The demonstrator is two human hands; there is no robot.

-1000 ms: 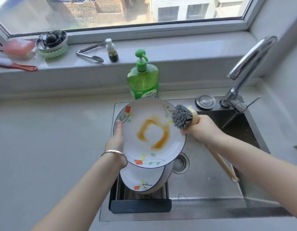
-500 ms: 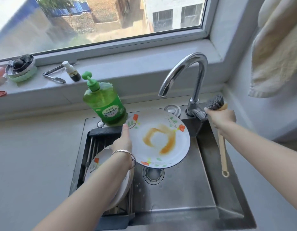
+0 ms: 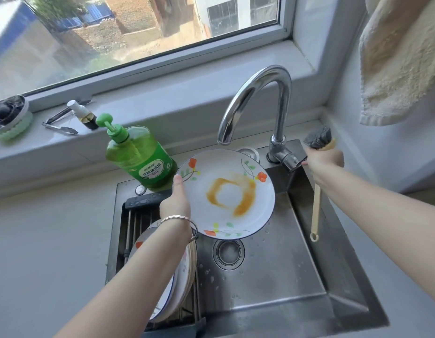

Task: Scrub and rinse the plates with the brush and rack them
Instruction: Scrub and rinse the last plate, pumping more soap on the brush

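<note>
Right hand (image 3: 325, 161) has swung from the white flower-print ceramic plate (image 3: 226, 193) to the chrome tap lever (image 3: 287, 161), its grip wrapped round the wooden-handled grey-bristled brush (image 3: 319, 139). Left hand (image 3: 175, 203) grip pinches the plate rim, plate tilted over the steel sink (image 3: 272, 289). Suggest nudging the lever with fingertips, brush kept locked, and centring the orange smear (image 3: 244, 206) under the spout (image 3: 223, 139), low flow.

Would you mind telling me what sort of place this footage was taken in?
Most likely a home kitchen: a steel sink with a curved tap, a green bottle of dish soap at its edge, and plates standing in a rack in the sink's left side.
</note>
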